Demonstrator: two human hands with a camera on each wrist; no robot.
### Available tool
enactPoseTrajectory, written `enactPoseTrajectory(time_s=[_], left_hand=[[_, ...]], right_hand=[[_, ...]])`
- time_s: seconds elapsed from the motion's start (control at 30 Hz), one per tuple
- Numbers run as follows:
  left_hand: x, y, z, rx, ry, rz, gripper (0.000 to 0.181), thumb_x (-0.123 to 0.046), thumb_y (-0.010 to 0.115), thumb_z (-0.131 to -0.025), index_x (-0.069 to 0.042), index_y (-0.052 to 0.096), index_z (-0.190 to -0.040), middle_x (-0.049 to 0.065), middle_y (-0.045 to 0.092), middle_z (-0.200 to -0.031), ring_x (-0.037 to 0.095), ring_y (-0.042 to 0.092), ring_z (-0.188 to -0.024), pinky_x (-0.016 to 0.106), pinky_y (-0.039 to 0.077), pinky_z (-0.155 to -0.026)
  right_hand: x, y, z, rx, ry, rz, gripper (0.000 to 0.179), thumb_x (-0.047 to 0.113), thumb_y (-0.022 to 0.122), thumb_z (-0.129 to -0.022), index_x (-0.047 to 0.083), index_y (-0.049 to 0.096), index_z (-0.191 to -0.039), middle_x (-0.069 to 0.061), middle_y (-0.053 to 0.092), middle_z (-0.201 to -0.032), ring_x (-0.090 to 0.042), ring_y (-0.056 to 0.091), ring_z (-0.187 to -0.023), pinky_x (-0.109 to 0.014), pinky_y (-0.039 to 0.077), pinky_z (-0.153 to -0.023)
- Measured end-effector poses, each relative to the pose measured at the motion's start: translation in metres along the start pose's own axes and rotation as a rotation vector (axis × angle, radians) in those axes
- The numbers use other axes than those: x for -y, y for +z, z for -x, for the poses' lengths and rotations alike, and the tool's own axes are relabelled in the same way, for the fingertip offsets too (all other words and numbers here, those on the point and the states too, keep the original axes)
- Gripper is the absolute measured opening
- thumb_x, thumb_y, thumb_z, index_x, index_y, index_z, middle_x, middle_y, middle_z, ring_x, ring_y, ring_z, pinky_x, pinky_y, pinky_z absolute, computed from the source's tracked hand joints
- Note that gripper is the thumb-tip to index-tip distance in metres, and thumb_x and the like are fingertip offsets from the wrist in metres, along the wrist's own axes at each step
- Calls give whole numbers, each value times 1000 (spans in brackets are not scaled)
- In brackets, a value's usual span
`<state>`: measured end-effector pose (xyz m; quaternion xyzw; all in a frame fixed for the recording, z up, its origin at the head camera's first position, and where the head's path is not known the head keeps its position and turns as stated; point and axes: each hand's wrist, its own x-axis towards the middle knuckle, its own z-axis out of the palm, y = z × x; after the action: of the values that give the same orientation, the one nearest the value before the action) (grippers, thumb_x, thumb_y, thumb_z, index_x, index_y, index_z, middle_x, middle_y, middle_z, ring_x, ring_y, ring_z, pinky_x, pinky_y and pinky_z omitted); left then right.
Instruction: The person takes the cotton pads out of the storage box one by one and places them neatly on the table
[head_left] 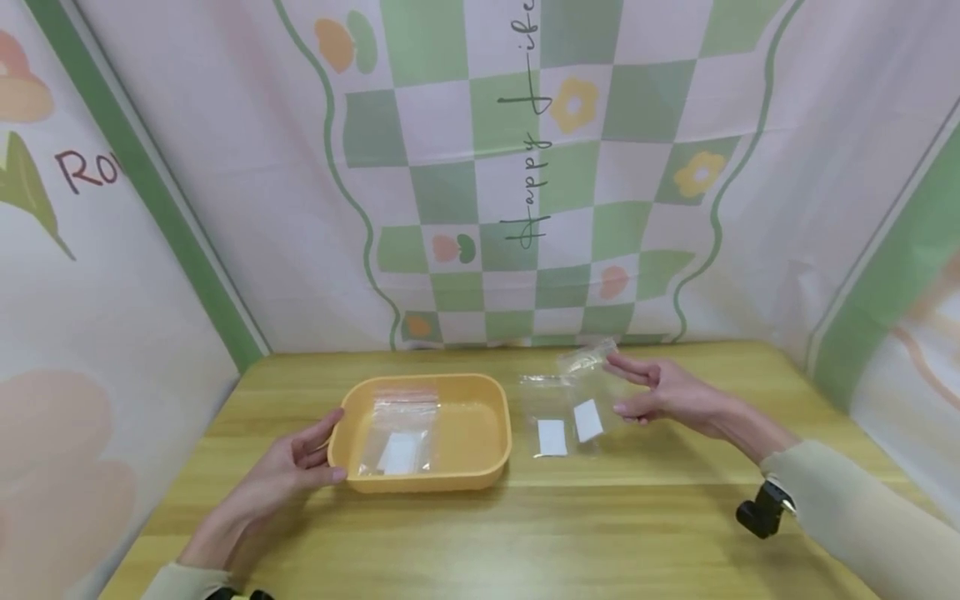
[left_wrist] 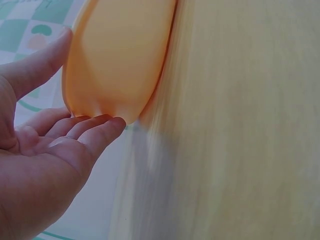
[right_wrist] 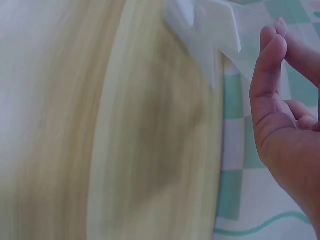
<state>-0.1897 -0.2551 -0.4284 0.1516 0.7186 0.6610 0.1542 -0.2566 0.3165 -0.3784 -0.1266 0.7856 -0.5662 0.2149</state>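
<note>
A yellow tray (head_left: 468, 433) sits on the table, with clear zip bag (head_left: 401, 429) lying in its left half, a white card showing through the plastic. My left hand (head_left: 288, 467) holds the tray's left end; in the left wrist view, thumb and fingers (left_wrist: 102, 131) of that hand meet its outer wall. To the right of the tray, my right hand (head_left: 667, 396) pinches a clear zip bag (head_left: 588, 421) with a white card in it. Another zip bag (head_left: 551, 437) with a white card overlaps it in view. Fingertips (right_wrist: 275, 47) of the right hand come together at the plastic.
The wooden table (head_left: 510, 542) ends at a back cloth (head_left: 442, 196) with green and white checks. Printed cloths also hang at the left and right sides. A black wrist camera (head_left: 763, 510) is strapped by the right sleeve.
</note>
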Motion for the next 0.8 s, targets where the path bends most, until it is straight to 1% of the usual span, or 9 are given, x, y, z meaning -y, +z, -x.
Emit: enactPoseTrajectory(time_s=[0.23,0.43,0.6,0.8], left_hand=[[0,0,-1,-4,-6,0,96,3,78,-92,6,14,-164,24,8,-170,52,29,-147,31,51,-106],[3,0,-1,-6,2,-9,96,3,78,-91,7,14,-164,25,9,-169,53,30,-147,31,51,-106],[4,-1,-1,1,10,-4,96,3,77,-92,8,13,-163,26,9,-169,53,30,-146,32,51,-106],[3,0,-1,3,6,3,97,3,78,-92,8,13,-163,26,8,-169,53,29,-147,32,51,-106]], right_hand=[[-17,-10,5,21,-1,7,98,2,76,-94,-2,10,-166,-20,14,-172,-20,68,-78,-29,61,-68],[-25,-14,10,23,15,27,102,4,78,-92,-1,10,-167,-21,13,-172,-17,65,-74,-28,60,-65],[-28,-16,12,34,3,81,105,4,81,-89,-2,11,-166,-26,13,-171,-17,62,-68,-29,60,-62],[-31,-16,15,38,-9,168,104,5,82,-88,-3,13,-166,-30,15,-169,-18,59,-62,-31,60,-59]])
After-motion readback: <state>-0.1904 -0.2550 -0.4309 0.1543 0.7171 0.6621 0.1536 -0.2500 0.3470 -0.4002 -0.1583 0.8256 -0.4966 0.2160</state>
